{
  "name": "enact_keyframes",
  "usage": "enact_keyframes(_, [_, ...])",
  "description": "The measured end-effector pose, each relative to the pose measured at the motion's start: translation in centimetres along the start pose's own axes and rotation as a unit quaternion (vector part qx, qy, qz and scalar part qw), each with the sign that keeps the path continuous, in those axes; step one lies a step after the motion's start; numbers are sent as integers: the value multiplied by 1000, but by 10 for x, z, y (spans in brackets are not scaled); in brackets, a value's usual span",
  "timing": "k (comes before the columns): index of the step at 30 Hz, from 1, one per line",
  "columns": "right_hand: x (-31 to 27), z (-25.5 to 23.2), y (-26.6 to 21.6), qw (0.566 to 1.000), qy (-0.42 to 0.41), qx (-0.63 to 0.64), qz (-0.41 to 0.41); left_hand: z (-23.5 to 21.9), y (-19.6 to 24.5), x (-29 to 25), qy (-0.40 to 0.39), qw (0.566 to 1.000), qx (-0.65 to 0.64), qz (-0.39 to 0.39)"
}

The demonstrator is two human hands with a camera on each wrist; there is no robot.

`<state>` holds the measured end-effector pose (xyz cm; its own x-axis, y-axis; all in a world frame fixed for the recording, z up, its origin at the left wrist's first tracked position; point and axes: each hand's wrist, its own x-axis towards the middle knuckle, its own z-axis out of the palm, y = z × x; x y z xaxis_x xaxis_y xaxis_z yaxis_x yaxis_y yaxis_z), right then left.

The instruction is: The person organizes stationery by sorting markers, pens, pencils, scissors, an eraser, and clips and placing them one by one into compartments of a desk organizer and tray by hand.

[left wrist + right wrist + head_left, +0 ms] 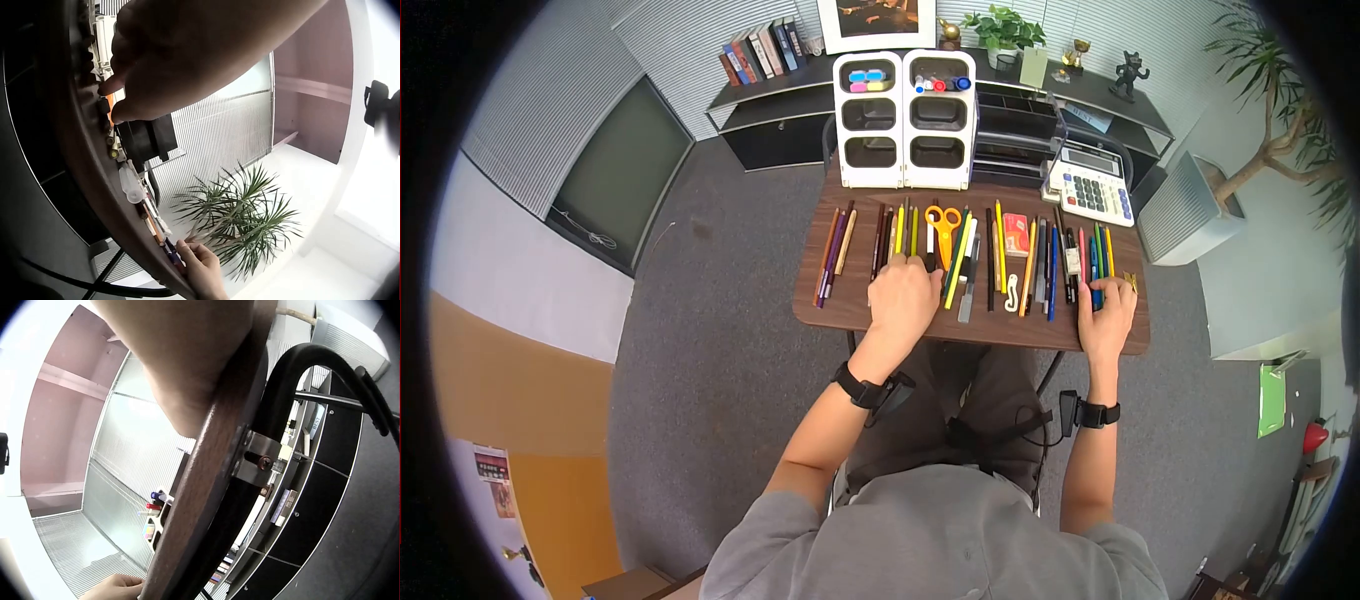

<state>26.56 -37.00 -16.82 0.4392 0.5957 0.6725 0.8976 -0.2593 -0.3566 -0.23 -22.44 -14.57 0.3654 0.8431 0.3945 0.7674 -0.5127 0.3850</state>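
My left hand [905, 297] is over the left-middle of a row of pencils and pens on a brown table [980, 330]. Its thumb and forefinger pinch the black end of a white marker [931, 238], just left of yellow-handled scissors [943, 222]. At the right end of the row, my right hand [1108, 315] is laid with bent fingers over blue and green pens [1094, 262]; I cannot tell whether it grips one. In the left wrist view, this hand's [203, 272] fingertips meet the pens. A pink pencil [1082, 250] stands by its thumb.
Brown and purple pencils [833, 255] lie at the left. Mid-table are a red-and-yellow box [1016, 236], a white correction tape [1011, 293] and a grey ruler [967, 300]. Behind stand a white compartment organizer [904, 120] with markers on top and a calculator [1092, 185].
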Motion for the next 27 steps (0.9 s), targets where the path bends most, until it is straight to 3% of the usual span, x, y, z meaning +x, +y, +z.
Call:
enact_keyframes(6, [-1, 0, 1, 1000, -5, 6, 0, -6, 5, 0, 34, 999, 32, -25])
enact_keyframes(14, [-1, 0, 0, 1000, -9, 7, 7, -80, 0, 12, 133, 990, -10, -45])
enact_keyframes(20, [-1, -2, -1, 1000, -7, 11, 5, -117, -28, 84, 183, 982, 9, -46])
enact_keyframes(27, [-1, -2, -2, 1000, -2, 10, 7, -76, -70, 169, 154, 983, 94, -30])
